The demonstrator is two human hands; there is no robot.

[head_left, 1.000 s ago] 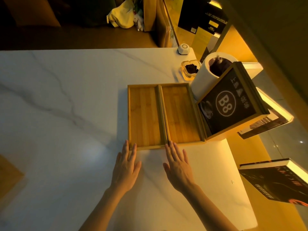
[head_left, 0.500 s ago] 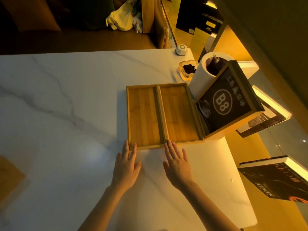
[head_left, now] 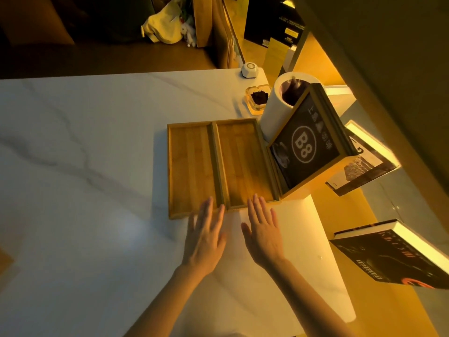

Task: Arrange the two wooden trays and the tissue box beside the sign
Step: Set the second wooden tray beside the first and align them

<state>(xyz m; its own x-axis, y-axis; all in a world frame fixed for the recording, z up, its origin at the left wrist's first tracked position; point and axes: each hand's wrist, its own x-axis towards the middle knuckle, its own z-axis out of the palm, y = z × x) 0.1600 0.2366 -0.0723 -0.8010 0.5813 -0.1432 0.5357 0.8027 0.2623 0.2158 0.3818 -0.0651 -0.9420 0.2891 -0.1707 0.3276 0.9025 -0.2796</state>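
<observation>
Two shallow wooden trays lie side by side on the white marble table, long edges touching: the left tray [head_left: 190, 166] and the right tray [head_left: 243, 161]. The right tray's far long edge sits against the dark B8 sign [head_left: 305, 144], which stands tilted in a wooden frame. Behind the sign stands a white cylindrical tissue box [head_left: 279, 103]. My left hand [head_left: 205, 235] is flat and open, fingertips over the left tray's near edge. My right hand [head_left: 263, 229] is also flat and open, fingertips over the right tray's near edge. Neither hand holds anything.
A glass ashtray [head_left: 257, 98] with dark contents and a small white puck [head_left: 249, 69] sit at the table's far right corner. Books [head_left: 393, 254] stand on lit shelves to the right. The table's right edge [head_left: 328, 239] runs close beside my right hand.
Both hands have lifted slightly and slid forward, so the fingertips now overlap the trays' near edges. The trays, sign and tissue box keep their places relative to each other.
</observation>
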